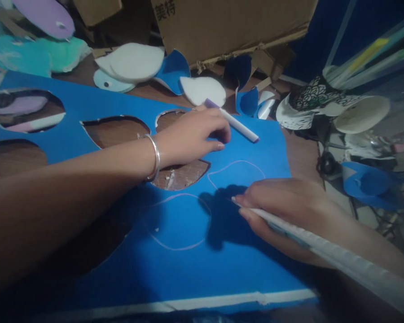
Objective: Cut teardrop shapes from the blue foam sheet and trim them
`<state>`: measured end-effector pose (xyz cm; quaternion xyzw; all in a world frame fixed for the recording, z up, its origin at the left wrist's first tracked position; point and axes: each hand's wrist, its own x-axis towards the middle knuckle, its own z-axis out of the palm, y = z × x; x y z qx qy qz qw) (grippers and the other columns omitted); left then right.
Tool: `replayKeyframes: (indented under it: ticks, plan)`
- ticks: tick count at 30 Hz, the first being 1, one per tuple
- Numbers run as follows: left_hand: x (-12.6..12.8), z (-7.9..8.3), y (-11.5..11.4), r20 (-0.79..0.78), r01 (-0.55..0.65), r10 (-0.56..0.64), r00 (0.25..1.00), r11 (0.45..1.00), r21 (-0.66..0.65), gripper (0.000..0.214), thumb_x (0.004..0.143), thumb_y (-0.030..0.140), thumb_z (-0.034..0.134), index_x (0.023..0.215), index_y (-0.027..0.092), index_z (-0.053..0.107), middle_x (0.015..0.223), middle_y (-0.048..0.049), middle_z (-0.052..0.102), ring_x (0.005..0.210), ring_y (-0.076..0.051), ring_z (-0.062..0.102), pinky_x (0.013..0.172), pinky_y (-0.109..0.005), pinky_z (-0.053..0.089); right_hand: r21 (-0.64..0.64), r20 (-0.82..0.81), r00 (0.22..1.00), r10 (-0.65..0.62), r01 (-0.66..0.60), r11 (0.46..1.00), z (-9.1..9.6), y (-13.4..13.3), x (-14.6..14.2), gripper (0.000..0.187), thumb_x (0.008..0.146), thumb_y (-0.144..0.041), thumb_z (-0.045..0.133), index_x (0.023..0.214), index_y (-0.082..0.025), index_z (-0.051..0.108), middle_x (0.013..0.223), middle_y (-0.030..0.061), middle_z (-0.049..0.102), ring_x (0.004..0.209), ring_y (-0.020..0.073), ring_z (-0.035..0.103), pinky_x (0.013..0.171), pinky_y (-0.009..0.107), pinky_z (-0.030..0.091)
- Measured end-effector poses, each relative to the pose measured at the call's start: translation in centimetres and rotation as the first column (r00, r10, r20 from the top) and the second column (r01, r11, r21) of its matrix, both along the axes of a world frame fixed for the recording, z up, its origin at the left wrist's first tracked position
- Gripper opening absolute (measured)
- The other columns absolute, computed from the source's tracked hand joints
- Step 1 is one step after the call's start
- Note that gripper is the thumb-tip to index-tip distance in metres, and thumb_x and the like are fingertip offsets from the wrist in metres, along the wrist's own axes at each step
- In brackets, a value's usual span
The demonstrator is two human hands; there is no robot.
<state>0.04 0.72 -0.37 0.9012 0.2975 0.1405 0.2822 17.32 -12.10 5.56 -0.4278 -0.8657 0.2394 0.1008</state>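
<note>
Right hand [283, 211]: lower right, my fingers clamp a white stick [323, 244], tip on blue sheet [175, 269].
Left hand [191, 137]: centre, gripping my marker [234, 121].

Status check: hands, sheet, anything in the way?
Left hand grips marker, resting on blue sheet. Right hand grips white stick, tip on sheet. Cut shapes lie beyond the sheet.

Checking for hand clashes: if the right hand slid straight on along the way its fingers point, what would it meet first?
The right hand points left across the blue sheet; first probably the left wrist by the bracelet, though depth is unclear.
</note>
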Motion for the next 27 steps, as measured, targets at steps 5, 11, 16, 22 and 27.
replayKeyframes:
  ticks: [5,11,16,22,27]
  plan:
    - [0.10,0.15,-0.06,-0.015,0.000,0.000,1.000,1.000,0.006,0.011,0.075,0.022,0.061,0.086,0.020,0.065,0.091,-0.0001,0.058,0.098,-0.020,0.052,0.088,-0.034,0.040,0.005,-0.008,1.000,-0.007,0.007,1.000,-0.02,-0.16,0.02,0.017,0.084,-0.016,0.047,0.070,-0.017,0.056,0.058,-0.0024,0.055,0.051,0.0102,0.052,0.047,0.024,0.036]
    - [0.04,0.07,0.00,-0.005,0.003,-0.003,1.000,1.000,0.006,0.011,0.076,0.023,0.061,0.086,0.021,0.065,0.091,-0.0005,0.058,0.099,-0.020,0.052,0.087,-0.034,0.040,-0.005,0.007,1.000,-0.009,0.009,1.000,-0.20,-0.22,0.06,0.015,0.084,-0.018,0.047,0.072,-0.018,0.055,0.059,-0.0030,0.055,0.052,0.0101,0.052,0.046,0.024,0.034]
    - [0.04,0.03,-0.03,-0.010,-0.001,0.001,1.000,1.000,0.006,0.012,0.076,0.025,0.061,0.086,0.021,0.065,0.091,-0.0008,0.059,0.099,-0.021,0.052,0.087,-0.035,0.041,-0.015,0.018,1.000,0.004,-0.004,1.000,-0.10,-0.16,0.16,0.017,0.085,-0.018,0.047,0.070,-0.019,0.053,0.058,-0.0036,0.053,0.052,0.0096,0.051,0.048,0.023,0.034]
    - [0.05,0.07,-0.10,-0.014,0.001,-0.001,1.000,1.000,0.010,0.013,0.076,0.024,0.061,0.088,0.021,0.065,0.093,-0.0011,0.059,0.103,-0.022,0.051,0.090,-0.036,0.040,-0.014,0.030,0.999,0.019,-0.019,1.000,0.06,-0.06,0.35,0.017,0.085,-0.018,0.047,0.070,-0.019,0.054,0.058,-0.0032,0.053,0.052,0.0103,0.051,0.048,0.024,0.034]
    - [-0.02,0.13,-0.08,-0.019,0.001,-0.001,1.000,1.000,0.004,0.013,0.076,0.023,0.062,0.088,0.020,0.065,0.093,-0.0012,0.059,0.104,-0.022,0.051,0.091,-0.035,0.039,-0.013,0.036,0.999,0.016,-0.015,1.000,0.05,-0.07,0.38,0.017,0.086,-0.019,0.047,0.071,-0.019,0.054,0.060,-0.0027,0.055,0.054,0.0103,0.053,0.049,0.024,0.035]
